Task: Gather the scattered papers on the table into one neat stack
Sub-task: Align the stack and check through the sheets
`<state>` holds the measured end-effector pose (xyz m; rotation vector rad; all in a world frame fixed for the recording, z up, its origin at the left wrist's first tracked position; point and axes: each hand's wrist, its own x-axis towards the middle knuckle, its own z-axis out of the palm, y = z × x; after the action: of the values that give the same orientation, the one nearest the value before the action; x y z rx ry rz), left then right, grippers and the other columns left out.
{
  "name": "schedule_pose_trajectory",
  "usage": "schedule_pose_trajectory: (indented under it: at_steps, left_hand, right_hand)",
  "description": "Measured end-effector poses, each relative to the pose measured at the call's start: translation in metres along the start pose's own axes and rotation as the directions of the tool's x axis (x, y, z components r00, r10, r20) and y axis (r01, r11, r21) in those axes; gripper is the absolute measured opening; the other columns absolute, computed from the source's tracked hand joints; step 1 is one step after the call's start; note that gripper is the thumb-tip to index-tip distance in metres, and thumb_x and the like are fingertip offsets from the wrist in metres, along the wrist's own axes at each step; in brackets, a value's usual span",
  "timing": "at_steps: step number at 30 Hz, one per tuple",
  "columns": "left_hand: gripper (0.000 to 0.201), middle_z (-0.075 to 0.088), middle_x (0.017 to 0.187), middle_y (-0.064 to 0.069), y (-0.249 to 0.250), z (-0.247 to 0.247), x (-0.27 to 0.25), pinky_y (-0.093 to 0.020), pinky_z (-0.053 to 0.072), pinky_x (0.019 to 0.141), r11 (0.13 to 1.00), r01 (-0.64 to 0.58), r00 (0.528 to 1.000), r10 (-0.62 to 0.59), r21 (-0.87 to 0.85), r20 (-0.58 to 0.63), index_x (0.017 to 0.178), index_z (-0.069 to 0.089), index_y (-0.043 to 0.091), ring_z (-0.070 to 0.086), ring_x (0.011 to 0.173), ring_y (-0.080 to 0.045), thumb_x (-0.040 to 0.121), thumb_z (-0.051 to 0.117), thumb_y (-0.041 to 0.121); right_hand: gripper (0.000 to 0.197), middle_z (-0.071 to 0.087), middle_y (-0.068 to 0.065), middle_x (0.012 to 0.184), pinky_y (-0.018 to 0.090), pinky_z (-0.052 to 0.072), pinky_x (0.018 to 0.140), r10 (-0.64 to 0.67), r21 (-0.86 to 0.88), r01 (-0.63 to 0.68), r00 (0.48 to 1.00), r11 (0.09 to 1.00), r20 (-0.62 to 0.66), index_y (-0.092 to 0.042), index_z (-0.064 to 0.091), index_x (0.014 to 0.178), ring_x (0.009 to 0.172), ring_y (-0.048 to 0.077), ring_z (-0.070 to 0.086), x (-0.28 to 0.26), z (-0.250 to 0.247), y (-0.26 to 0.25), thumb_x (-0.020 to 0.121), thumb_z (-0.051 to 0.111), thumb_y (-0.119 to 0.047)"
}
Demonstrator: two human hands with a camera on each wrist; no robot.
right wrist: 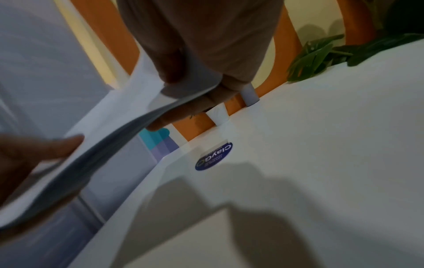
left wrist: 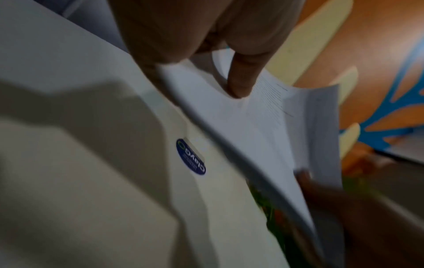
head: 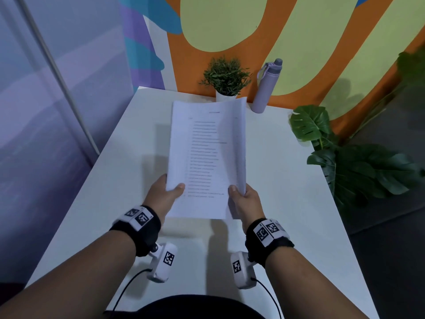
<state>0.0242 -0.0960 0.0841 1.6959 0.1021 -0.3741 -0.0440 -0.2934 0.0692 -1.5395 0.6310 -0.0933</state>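
Note:
A stack of white printed papers is held up above the white table, its far end curling upward. My left hand grips the stack's lower left edge, thumb on top and fingers hidden underneath. My right hand grips the lower right edge the same way. The left wrist view shows my left hand with its thumb pressed onto the stack of papers. In the right wrist view my right hand pinches the stack of papers at its edge. No loose sheets lie on the table.
A small potted plant and a lilac water bottle stand at the table's far edge against the painted wall. A large-leafed plant crowds the right side. A blue oval sticker is on the tabletop under the papers.

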Motion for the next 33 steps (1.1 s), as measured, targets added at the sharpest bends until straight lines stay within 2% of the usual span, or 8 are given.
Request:
schedule_pose_trajectory:
  at_steps: [5, 10, 13, 17, 20, 23, 28, 33]
  left_hand:
    - [0.027, 0.058, 0.107, 0.004, 0.006, 0.007, -0.013, -0.029, 0.041, 0.083, 0.968, -0.089, 0.992, 0.107, 0.234, -0.064, 0.12, 0.048, 0.019, 0.056, 0.096, -0.018, 0.094, 0.044, 0.018]
    - [0.024, 0.058, 0.102, 0.002, 0.011, 0.0, -0.009, -0.029, 0.042, 0.077, 0.962, -0.099, 0.984, 0.133, 0.254, -0.122, 0.116, 0.048, 0.019, 0.057, 0.09, -0.019, 0.094, 0.041, 0.015]
    - [0.022, 0.058, 0.101, 0.002, 0.01, -0.004, -0.005, -0.028, 0.043, 0.074, 0.958, -0.092, 0.982, 0.133, 0.271, -0.135, 0.115, 0.049, 0.019, 0.058, 0.088, -0.019, 0.094, 0.041, 0.015]
    - [0.027, 0.058, 0.102, 0.002, 0.004, -0.005, -0.004, -0.025, 0.048, 0.054, 0.974, -0.057, 0.985, 0.09, 0.218, -0.144, 0.119, 0.049, 0.022, 0.057, 0.078, -0.008, 0.093, 0.046, 0.02]
    - [0.028, 0.064, 0.107, -0.003, 0.0, -0.006, -0.005, -0.028, 0.054, 0.056, 0.989, 0.065, 0.986, -0.084, -0.134, -0.143, 0.119, 0.051, 0.02, 0.068, 0.077, -0.02, 0.092, 0.052, 0.026]
    - [0.022, 0.067, 0.103, -0.01, -0.004, 0.0, -0.009, -0.031, 0.058, 0.061, 0.901, 0.2, 0.976, -0.216, -0.385, 0.001, 0.109, 0.058, 0.013, 0.073, 0.076, -0.026, 0.091, 0.057, 0.024]
    - [0.021, 0.069, 0.102, -0.007, -0.009, 0.017, -0.011, -0.03, 0.058, 0.063, 0.874, 0.208, 0.978, -0.186, -0.439, 0.093, 0.113, 0.058, 0.015, 0.073, 0.08, -0.025, 0.093, 0.052, 0.013]
    - [0.003, 0.063, 0.092, -0.018, -0.024, 0.007, 0.007, -0.026, 0.06, 0.059, 0.914, 0.164, 0.979, -0.197, -0.371, -0.053, 0.093, 0.046, 0.003, 0.073, 0.068, -0.022, 0.093, 0.049, 0.005]
  right_hand:
    - [0.008, 0.062, 0.006, 0.086, 0.037, 0.048, 0.071, -0.003, 0.012, 0.002, 1.0, 1.0, 0.028, -0.023, 0.061, 0.088, 0.078, 0.021, 0.057, 0.005, 0.002, -0.009, 0.092, 0.055, -0.024]
    - [0.031, 0.07, -0.003, 0.116, 0.044, 0.055, 0.091, -0.019, 0.043, 0.014, 0.995, 0.999, 0.102, -0.029, 0.058, 0.12, 0.105, 0.019, 0.067, 0.001, 0.007, -0.007, 0.09, 0.056, -0.032]
    - [0.028, 0.068, 0.002, 0.117, 0.041, 0.059, 0.067, 0.013, 0.012, -0.015, 0.99, 1.0, 0.14, -0.026, 0.054, 0.12, 0.094, 0.024, 0.068, -0.005, 0.008, -0.01, 0.093, 0.05, -0.028]
    - [0.017, 0.065, 0.019, 0.111, 0.023, 0.043, 0.041, 0.039, -0.031, -0.036, 0.996, 0.999, 0.085, -0.027, 0.055, 0.103, 0.075, 0.031, 0.061, -0.002, 0.009, -0.014, 0.09, 0.045, -0.023]
    - [0.018, 0.066, 0.021, 0.109, 0.02, 0.038, 0.039, 0.057, 0.004, -0.057, 0.998, 0.998, 0.024, -0.024, 0.055, 0.102, 0.069, 0.031, 0.061, 0.006, 0.013, -0.015, 0.09, 0.042, -0.019]
    - [0.012, 0.064, 0.025, 0.111, 0.019, 0.034, 0.037, 0.067, 0.055, -0.065, 0.997, 0.996, -0.027, -0.018, 0.053, 0.094, 0.066, 0.032, 0.059, 0.014, 0.019, -0.015, 0.09, 0.042, -0.017]
    - [0.013, 0.069, 0.019, 0.093, 0.02, 0.035, 0.037, 0.051, -0.01, -0.051, 0.999, 0.999, 0.017, -0.016, 0.051, 0.1, 0.055, 0.031, 0.062, 0.015, 0.033, -0.019, 0.094, 0.04, -0.019]
    - [0.02, 0.064, 0.011, 0.087, 0.032, 0.056, 0.054, -0.022, -0.185, 0.031, 0.998, 0.982, 0.053, -0.017, 0.054, 0.111, 0.068, 0.021, 0.063, 0.016, 0.024, -0.008, 0.095, 0.046, -0.025]
